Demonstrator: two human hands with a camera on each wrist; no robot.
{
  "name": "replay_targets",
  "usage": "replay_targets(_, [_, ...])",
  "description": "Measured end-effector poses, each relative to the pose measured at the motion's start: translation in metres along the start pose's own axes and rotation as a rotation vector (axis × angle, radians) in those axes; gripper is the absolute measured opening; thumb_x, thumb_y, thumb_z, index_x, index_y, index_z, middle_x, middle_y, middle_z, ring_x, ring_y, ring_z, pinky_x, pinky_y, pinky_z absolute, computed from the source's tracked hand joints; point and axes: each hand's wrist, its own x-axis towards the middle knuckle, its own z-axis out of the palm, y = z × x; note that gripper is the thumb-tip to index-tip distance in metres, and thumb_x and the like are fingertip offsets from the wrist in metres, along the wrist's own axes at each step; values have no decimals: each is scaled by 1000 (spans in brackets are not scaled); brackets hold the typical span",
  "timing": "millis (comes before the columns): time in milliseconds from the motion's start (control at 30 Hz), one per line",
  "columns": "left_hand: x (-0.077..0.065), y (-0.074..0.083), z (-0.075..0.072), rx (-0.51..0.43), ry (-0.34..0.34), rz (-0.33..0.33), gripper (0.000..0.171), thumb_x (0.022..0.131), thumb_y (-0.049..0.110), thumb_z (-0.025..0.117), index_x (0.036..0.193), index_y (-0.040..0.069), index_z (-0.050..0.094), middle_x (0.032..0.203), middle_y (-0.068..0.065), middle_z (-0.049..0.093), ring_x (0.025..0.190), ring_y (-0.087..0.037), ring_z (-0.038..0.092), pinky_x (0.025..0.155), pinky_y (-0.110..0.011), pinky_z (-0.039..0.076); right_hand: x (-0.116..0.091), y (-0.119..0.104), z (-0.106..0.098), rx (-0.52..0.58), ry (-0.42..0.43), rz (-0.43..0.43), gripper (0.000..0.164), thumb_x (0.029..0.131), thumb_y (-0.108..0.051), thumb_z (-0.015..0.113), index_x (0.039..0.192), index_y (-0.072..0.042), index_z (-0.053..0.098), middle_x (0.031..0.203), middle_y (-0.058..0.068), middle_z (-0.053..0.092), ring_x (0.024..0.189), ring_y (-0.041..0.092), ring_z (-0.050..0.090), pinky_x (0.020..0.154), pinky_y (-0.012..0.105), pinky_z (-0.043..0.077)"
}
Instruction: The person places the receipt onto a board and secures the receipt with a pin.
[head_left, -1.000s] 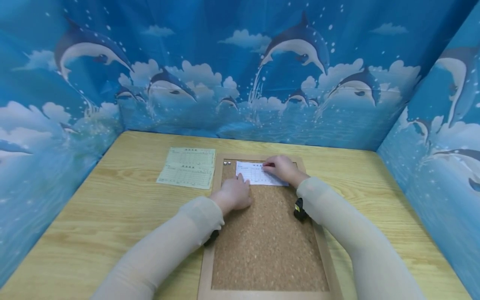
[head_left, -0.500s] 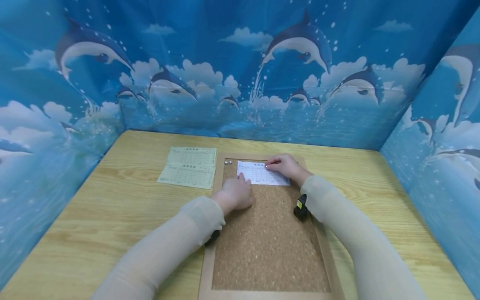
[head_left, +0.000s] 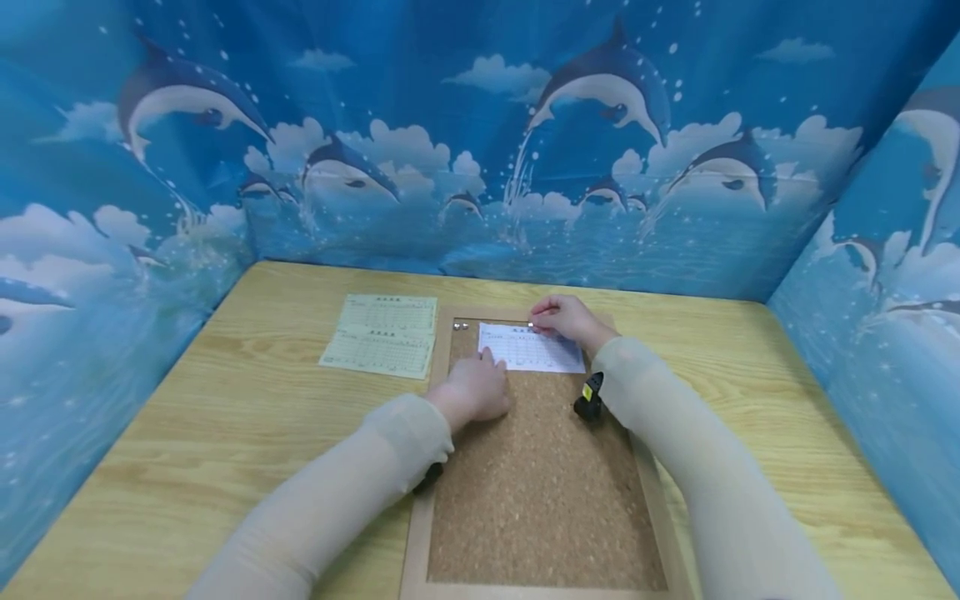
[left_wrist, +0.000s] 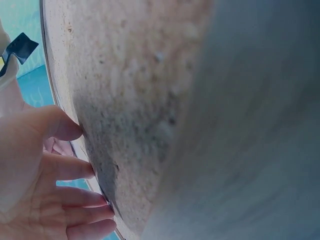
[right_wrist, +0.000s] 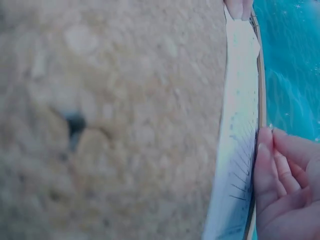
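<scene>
A white printed form (head_left: 532, 350) lies on the cork board (head_left: 543, 483), close to its far edge. My left hand (head_left: 477, 387) rests on the lower left corner of the form, its fingers fairly straight and spread in the left wrist view. At the form's upper edge, my right hand (head_left: 567, 321) pinches a small silvery thumbtack (right_wrist: 271, 127) between thumb and forefinger. The tack's point is hidden. Two more silvery tacks (head_left: 460, 326) sit in the board's far left corner.
Two pale green printed forms (head_left: 380, 335) lie overlapping on the wooden table (head_left: 247, 375), left of the board. A dolphin-print curtain (head_left: 450, 125) stands around the table's back and sides. Black wrist cameras (head_left: 589, 397) hang under the sleeves.
My right hand has shifted slightly toward the far edge of the form and turned, still pinching the tack. The left hand keeps its place on the form.
</scene>
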Motion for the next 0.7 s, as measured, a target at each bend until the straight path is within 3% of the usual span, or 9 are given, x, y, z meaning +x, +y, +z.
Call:
replay_targets(333, [1, 1, 0, -10, -12, 1, 63, 94, 43, 39, 145, 7, 32, 147, -22, 28, 132, -34, 33, 100, -41, 38, 6, 3, -1, 92, -12, 98, 27, 91, -10, 60, 116, 0, 58, 107, 12, 63, 81, 11, 63, 69, 24, 52])
replay_targets(700, [-2, 0, -2, -14, -20, -2, 64, 94, 45, 40, 145, 7, 32, 147, -22, 28, 132, -33, 33, 100, -41, 39, 5, 1, 5, 73, 36, 105, 26, 92, -10, 59, 115, -1, 57, 107, 11, 63, 85, 12, 63, 69, 23, 52])
